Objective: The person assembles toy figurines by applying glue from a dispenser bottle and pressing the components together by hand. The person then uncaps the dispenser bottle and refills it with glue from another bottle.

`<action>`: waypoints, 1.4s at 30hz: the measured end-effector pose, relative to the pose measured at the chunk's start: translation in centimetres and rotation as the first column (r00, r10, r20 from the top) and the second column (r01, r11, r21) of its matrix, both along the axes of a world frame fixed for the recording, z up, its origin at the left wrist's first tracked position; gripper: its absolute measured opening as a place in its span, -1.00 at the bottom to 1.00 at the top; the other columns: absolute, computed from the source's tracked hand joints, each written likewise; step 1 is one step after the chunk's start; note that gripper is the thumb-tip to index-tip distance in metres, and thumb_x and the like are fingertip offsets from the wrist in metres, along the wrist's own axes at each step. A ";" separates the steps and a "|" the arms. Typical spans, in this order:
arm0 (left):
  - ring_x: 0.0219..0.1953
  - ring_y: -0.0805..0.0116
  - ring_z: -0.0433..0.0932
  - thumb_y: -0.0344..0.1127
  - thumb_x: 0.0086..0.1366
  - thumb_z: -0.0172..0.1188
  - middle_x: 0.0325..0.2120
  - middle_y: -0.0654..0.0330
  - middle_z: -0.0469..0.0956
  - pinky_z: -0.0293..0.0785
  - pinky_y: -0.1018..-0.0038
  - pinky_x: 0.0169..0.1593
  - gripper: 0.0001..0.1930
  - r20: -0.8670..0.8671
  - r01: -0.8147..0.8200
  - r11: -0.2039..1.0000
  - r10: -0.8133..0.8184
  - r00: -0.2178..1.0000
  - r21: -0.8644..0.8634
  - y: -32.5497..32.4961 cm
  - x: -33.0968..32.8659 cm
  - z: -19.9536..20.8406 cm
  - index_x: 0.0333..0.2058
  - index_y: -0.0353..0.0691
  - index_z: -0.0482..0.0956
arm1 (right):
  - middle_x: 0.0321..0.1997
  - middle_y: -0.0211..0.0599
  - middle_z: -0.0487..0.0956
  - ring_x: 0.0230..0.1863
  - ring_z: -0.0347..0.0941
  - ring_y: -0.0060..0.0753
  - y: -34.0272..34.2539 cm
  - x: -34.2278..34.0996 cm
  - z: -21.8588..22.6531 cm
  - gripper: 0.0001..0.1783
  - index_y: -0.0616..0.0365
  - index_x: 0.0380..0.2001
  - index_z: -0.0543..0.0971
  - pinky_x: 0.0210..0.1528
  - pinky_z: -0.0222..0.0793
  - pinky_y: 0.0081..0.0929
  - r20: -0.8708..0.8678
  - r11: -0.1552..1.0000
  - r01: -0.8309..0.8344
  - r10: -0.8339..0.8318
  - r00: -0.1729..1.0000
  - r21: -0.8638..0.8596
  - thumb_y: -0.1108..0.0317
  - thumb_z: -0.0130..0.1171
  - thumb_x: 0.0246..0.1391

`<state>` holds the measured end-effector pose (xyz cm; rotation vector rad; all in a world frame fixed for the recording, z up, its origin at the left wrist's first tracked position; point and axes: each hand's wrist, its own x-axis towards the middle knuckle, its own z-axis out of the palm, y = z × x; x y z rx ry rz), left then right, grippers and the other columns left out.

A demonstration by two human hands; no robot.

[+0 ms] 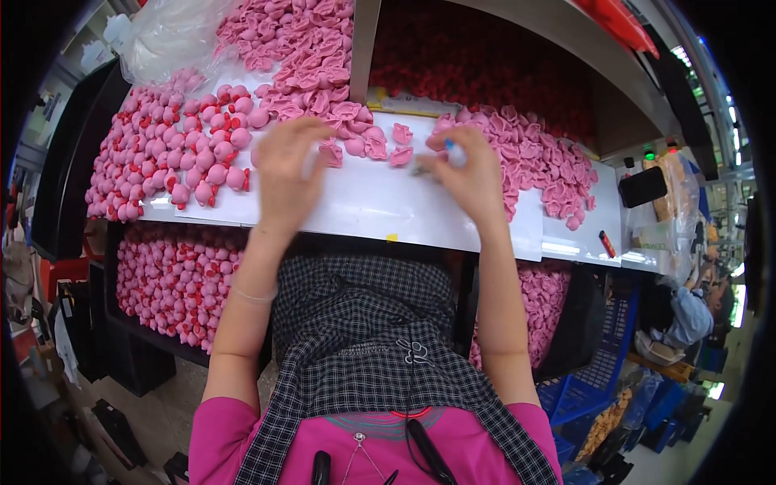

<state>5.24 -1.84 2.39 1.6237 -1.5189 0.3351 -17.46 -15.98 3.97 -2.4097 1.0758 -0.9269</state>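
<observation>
My left hand (pixel 291 170) is over the white tabletop (pixel 347 202), its fingers curled and smeared by motion. Right by its fingertips is a pink molded piece (pixel 331 153); whether the fingers grip it cannot be made out. My right hand (pixel 473 170) is closed around a small white thing with a blue tip (pixel 455 152), perhaps a little bottle; the fingers partly hide it. Between my hands lie several loose pink shell-like pieces (pixel 400 156). To the left spreads a heap of round pink pieces with red parts (pixel 190 153).
Hollow pink pieces (pixel 311 56) are piled at the back, and more (pixel 550 166) at the right. Bins of pink pieces (pixel 178 283) stand below the table edge. A clear plastic bag (pixel 174 40), a black phone-like object (pixel 643 187) and a red lighter-like object (pixel 606 243) lie around.
</observation>
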 end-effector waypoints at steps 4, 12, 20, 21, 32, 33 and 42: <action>0.07 0.15 0.49 -0.55 0.15 0.21 -0.10 0.18 0.62 0.34 0.27 0.17 -0.77 0.009 0.302 0.949 -0.303 0.953 0.089 -3.6 -5.3 0.4 -0.19 -0.22 0.61 | -0.25 -0.17 0.63 -0.23 0.59 -0.02 -5.1 2.9 1.3 -0.71 0.07 -0.22 0.67 -0.16 0.49 -0.20 0.081 0.995 0.092 -0.087 0.993 -0.050 0.21 0.38 -0.02; -0.07 0.35 0.46 -0.36 0.13 0.30 -0.28 0.33 0.56 0.20 0.29 0.11 -0.86 0.034 0.326 0.909 -0.346 0.938 0.259 -4.1 -5.7 -1.0 -0.29 -0.12 0.64 | -0.19 -0.12 0.68 -0.14 0.61 0.07 -9.8 7.5 -0.5 -0.52 -0.10 -0.07 0.66 -0.12 0.53 -0.08 -0.048 0.990 0.131 -0.134 0.990 -0.060 0.01 0.42 -0.08; -0.08 0.27 0.55 -0.54 0.10 0.33 -0.22 0.22 0.60 0.46 0.39 0.02 -0.74 -0.462 0.377 0.926 -0.327 0.825 0.018 -0.3 -4.7 -1.3 -0.19 -0.24 0.65 | -0.22 -0.22 0.68 -0.23 0.64 -0.25 -4.4 4.5 0.6 -0.69 0.10 -0.09 0.64 -0.18 0.52 -0.36 0.263 0.954 -0.239 0.187 0.946 0.180 0.36 0.33 0.07; -0.08 0.27 0.55 -0.54 0.10 0.33 -0.22 0.22 0.60 0.46 0.39 0.02 -0.74 -0.467 0.365 0.931 -0.314 0.827 0.020 0.2 -4.5 -1.3 -0.19 -0.24 0.65 | -0.22 -0.27 0.68 -0.23 0.63 -0.36 -2.4 4.0 1.2 -0.70 0.15 -0.07 0.63 -0.18 0.50 -0.43 0.365 0.846 -0.410 0.283 0.887 0.340 0.43 0.31 0.08; 0.05 0.28 0.54 -0.54 0.29 0.22 -0.03 0.10 0.60 0.42 0.38 0.15 -0.76 -0.786 0.480 0.868 -0.384 0.485 -0.128 2.5 -4.9 -1.2 -0.07 -0.30 0.49 | -0.24 -0.37 0.62 -0.20 0.55 -0.54 4.8 0.8 0.5 -0.75 0.22 -0.16 0.64 -0.14 0.43 -0.57 0.196 0.904 -0.342 0.297 0.934 0.257 0.43 0.36 0.07; 0.05 0.28 0.54 -0.54 0.29 0.22 -0.03 0.10 0.60 0.42 0.38 0.15 -0.76 -0.786 0.482 0.867 -0.383 0.485 -0.126 2.5 -5.1 -1.2 -0.07 -0.30 0.49 | -0.24 -0.39 0.62 -0.25 0.53 -0.58 5.0 1.0 0.0 -0.77 0.21 -0.18 0.65 -0.19 0.43 -0.59 0.317 0.878 -0.374 0.278 0.907 0.299 0.42 0.36 0.07; -0.06 0.48 0.48 -0.33 0.38 0.23 -0.16 0.24 0.55 0.37 0.52 0.10 -0.77 -0.949 0.482 0.842 -0.308 0.062 -0.242 2.9 -4.7 -1.7 -0.09 -0.27 0.46 | -0.31 -0.48 0.63 -0.35 0.49 -0.67 6.6 1.6 0.7 -0.78 0.20 -0.19 0.65 -0.25 0.42 -0.67 0.514 0.736 -0.458 0.175 0.840 0.499 0.47 0.38 0.05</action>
